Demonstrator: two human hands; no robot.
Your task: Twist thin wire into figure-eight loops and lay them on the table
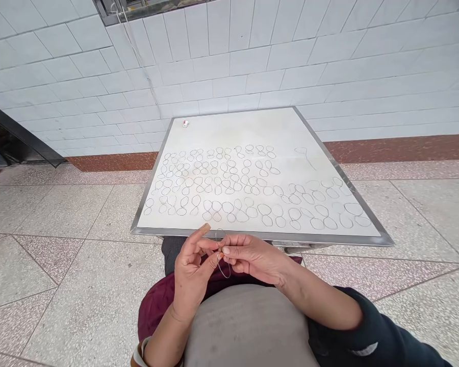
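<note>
Above my lap, just off the table's near edge, both hands meet on a thin wire figure-eight. One of its loops sticks up past my fingers and the other hangs below them. My left hand pinches the middle of it between thumb and finger; a tan wrap covers the tip of another, raised finger. My right hand comes in from the right, thumb and fingertips closed on the same spot. The crossing of the wire is hidden by my fingertips.
Rows of similar thin figure-eight loops lie across the white tabletop, framed by a metal edge. A bent loose wire lies at the right. A small red-and-white item sits at the far left corner. A tiled wall stands behind.
</note>
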